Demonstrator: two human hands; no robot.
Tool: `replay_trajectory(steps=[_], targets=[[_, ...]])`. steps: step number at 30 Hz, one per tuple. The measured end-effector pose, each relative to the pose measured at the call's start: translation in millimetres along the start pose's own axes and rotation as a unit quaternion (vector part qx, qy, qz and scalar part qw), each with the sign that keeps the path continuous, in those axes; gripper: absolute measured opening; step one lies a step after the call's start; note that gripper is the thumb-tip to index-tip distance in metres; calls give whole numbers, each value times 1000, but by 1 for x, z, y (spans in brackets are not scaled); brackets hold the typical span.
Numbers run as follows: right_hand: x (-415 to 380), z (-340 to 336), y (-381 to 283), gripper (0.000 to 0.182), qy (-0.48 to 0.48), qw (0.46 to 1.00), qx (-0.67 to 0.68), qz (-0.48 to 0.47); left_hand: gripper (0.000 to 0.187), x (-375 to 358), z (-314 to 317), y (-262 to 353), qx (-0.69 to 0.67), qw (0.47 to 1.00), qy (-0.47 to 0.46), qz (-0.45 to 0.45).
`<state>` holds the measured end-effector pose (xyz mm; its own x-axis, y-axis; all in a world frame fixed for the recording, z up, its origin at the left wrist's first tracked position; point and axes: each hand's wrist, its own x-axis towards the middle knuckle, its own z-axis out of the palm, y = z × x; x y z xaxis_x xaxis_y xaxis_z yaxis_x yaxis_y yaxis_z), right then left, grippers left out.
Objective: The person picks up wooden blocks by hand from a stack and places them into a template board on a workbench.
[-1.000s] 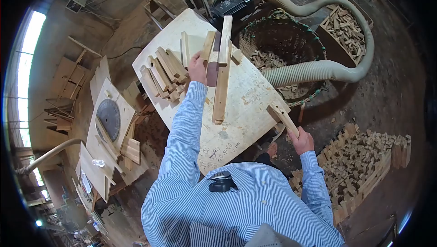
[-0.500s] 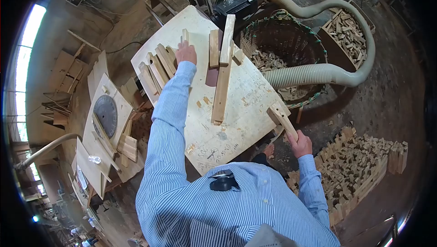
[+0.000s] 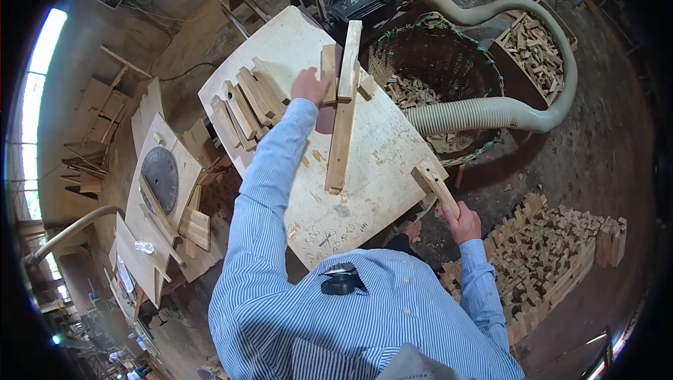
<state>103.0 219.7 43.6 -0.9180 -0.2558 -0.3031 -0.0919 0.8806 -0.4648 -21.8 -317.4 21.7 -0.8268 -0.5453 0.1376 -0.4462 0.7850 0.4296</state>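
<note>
My left hand (image 3: 310, 87) is over the worktable (image 3: 378, 170), its fingers apart and holding nothing, at the left side of a short wood block (image 3: 329, 64). Whether the fingertips touch the block is unclear. Beside that block, a light wood piece (image 3: 350, 61) lies over the upper part of a long wooden strip (image 3: 340, 148). To the left of my left hand, several wood pieces (image 3: 242, 110) lie side by side. My right hand (image 3: 463, 223) grips the lower end of a wood piece (image 3: 438, 187) with holes, at the table's right corner.
Behind the table are a black motor (image 3: 361, 5) and a wicker basket (image 3: 491, 75) with offcuts, crossed by a ribbed hose (image 3: 477, 115). A large stack of wood blocks (image 3: 554, 261) stands at the right. A round saw blade (image 3: 161, 178) is on another table at the left.
My left hand has let go of a wood piece, which now lies at the right end of the row, and has moved right to the short block. My right hand has barely moved.
</note>
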Motion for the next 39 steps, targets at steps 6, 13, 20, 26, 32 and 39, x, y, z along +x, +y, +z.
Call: replay_trajectory(steps=[6,13,20,26,32,39], targets=[[0,-3,-1,53,-17,999,-38,12,50,5,16,16,-27,997,-44,-55],[-1,-7,-5,54,-24,999,-30,16,49,22,23,17,-50,998,-19,-20],[0,-7,-4,54,-32,999,-28,18,43,27,46,-6,-88,996,-25,-5],[1,-3,0,53,-35,999,-37,3,40,18,45,-6,-123,992,-30,-18],[3,1,4,49,-17,999,-34,-23,41,15,43,-4,-154,986,-39,-40],[9,3,0,50,-25,999,-35,-26,41,13,36,6,-138,989,-6,-45]])
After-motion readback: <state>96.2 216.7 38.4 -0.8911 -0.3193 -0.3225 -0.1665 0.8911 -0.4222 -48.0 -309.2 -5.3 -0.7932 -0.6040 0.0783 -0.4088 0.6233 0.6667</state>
